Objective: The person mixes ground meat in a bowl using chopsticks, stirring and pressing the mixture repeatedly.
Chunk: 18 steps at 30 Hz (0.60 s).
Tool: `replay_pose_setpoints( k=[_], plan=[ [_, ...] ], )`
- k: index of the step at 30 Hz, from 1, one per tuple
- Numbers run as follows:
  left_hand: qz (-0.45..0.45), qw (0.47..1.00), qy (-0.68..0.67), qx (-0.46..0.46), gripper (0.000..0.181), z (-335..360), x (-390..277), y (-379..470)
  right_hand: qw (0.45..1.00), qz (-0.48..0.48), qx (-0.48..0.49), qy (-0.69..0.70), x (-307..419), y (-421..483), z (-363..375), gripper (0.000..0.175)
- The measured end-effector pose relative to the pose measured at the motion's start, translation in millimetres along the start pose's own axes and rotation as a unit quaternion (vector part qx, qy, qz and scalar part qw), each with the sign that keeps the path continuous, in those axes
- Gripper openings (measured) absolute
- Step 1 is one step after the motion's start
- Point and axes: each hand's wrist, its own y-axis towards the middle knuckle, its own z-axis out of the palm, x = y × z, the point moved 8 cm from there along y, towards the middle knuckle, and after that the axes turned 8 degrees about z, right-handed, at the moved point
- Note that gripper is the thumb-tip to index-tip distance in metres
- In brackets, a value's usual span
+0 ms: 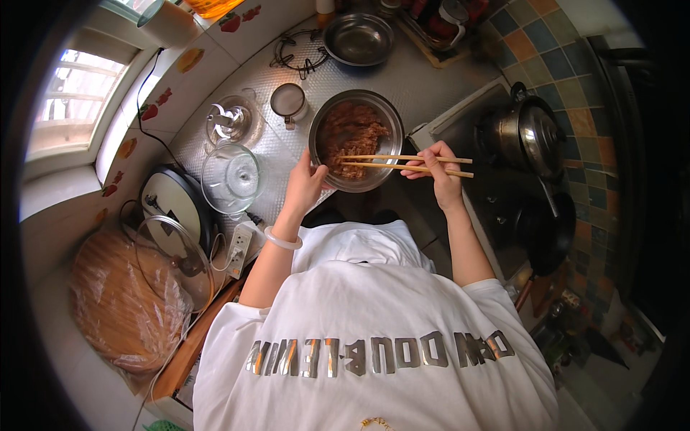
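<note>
My left hand [308, 182] grips the near left rim of a stainless steel bowl [398, 125], thumb on top. Reddish-brown ground meat [350, 134] lies inside, heaped mostly to the left and middle. Between the fingers of my right hand [439, 171] is a pair of wooden chopsticks [401, 163], reaching leftward over the bowl's rim. Their tips touch the meat near its lower part. Left of the bowl stands a metal-rimmed cup [288, 100] with pale contents.
A glass bowl [232, 178] and a food chopper's bladed part [230, 119] stand at left. Behind are a metal basin [358, 39] and a wire pot stand [302, 51]. The gas stove at right bears a lidded pot [539, 137] and a dark wok [550, 231]. A power strip [238, 249] lies near my left forearm.
</note>
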Motion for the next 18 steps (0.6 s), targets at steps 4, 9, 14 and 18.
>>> replay_pose_setpoints(
  k=[4,9,14,18],
  plan=[
    [0.033,0.999,0.034,0.014,0.044,-2,-33,-13,0.994,0.038,0.005,0.099,-4,2,-16,0.021],
    [-0.002,0.998,0.009,0.057,0.037,-9,-86,-34,0.973,0.004,0.001,0.23,25,-13,-43,0.018],
    [0.023,0.989,0.07,0.125,0.034,-13,-137,-66,0.945,-0.093,0.097,0.299,103,-41,-27,0.022],
    [0.025,0.974,0.117,0.192,0.038,-14,-157,-83,0.864,-0.213,0.208,0.407,164,-71,-16,0.022]
  ],
)
